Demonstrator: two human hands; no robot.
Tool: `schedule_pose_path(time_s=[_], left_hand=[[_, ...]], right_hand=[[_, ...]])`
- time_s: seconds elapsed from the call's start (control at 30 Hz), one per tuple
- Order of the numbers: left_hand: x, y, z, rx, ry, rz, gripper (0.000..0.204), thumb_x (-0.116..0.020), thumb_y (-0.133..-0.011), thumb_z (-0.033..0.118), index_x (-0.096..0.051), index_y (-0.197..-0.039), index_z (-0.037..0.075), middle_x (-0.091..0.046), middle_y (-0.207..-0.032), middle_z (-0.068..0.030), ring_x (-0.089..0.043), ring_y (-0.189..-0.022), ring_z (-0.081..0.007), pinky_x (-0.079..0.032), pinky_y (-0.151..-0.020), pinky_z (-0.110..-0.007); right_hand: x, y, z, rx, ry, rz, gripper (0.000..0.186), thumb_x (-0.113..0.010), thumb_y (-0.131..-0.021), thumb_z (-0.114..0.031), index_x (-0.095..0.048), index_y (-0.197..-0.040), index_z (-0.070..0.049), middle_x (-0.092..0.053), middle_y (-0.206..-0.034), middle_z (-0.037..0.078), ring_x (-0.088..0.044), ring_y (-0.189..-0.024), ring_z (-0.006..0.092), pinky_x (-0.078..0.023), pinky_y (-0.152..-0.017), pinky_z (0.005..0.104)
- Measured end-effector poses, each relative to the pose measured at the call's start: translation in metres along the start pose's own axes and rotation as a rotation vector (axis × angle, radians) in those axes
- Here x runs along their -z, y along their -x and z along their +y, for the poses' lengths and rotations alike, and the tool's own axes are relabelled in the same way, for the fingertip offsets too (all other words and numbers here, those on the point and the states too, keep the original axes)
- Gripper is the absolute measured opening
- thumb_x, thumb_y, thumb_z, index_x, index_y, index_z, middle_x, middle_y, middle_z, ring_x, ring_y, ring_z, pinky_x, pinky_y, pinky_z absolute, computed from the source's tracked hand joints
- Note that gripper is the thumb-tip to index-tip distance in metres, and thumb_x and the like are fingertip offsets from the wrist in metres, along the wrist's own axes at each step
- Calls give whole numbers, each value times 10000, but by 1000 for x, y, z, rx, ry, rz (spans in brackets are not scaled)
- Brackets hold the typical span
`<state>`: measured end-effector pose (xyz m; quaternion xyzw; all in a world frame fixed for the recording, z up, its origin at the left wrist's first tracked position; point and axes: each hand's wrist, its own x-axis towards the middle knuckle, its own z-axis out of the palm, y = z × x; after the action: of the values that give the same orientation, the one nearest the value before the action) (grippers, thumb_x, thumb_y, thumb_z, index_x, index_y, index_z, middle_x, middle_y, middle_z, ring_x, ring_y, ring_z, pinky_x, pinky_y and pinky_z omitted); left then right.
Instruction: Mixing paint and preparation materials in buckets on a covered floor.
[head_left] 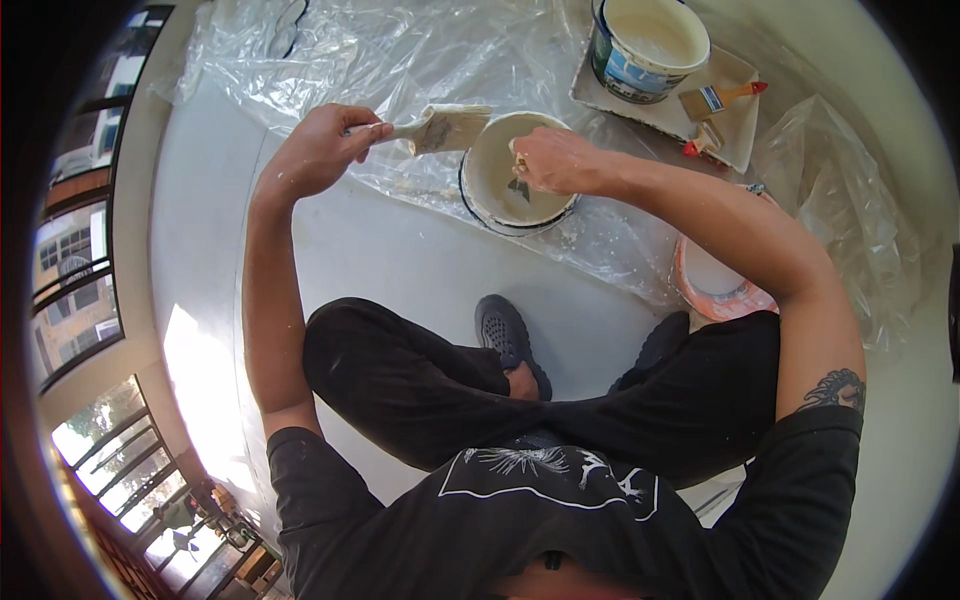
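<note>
On plastic sheet (400,60): three buckets (515,175).

The person wears a black short-sleeved T-shirt (520,520) with a white line drawing printed on the chest, low in the frame, and black trousers (400,390) across the middle. A dark perforated clog-style shoe (505,335) shows at centre. Both forearms are bare; a dark tattoo (835,390) sits on the upper arm at right, just below the sleeve edge

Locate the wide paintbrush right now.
Head view, upper centre: the wide paintbrush is in the left hand, bristles at the left rim of the small paint bucket.
</note>
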<state>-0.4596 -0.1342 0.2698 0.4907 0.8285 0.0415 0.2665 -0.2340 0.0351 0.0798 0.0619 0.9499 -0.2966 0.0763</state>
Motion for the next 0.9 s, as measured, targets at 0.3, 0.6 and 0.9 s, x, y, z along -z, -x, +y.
schedule_pose_path(time_s=[0.3,0.6,0.9], left_hand=[[-8,-16,25,6,-18,-78,436,-625,-1014,400,-714,-891,-8,-502,-621,-5,-432,-614,-126,-361,-598,-333],[-36,-38,55,-82,-102,-209,446,-624,-1006,410,-724,-850,4,-568,-605,-29,-497,-594,-154,-407,-607,-364],[-88,-74,38,-43,-210,-300,462,-640,-987,401,-729,-874,-38,-671,-666,-108,-633,-617,-219,-495,-598,-392]], right_hand=[[33,58,15,68,-27,264,258,-694,-926,-270,-642,-941,-18,-681,-860,202,-661,-848,412,-504,-733,475],[47,96,22,-14,-100,344,271,-704,-933,-312,-675,-960,-44,-696,-846,159,-676,-836,363,-513,-762,445],[50,117,25,-14,-138,415,296,-698,-938,-327,-692,-995,-36,-709,-899,166,-683,-874,356,-521,-784,438]])
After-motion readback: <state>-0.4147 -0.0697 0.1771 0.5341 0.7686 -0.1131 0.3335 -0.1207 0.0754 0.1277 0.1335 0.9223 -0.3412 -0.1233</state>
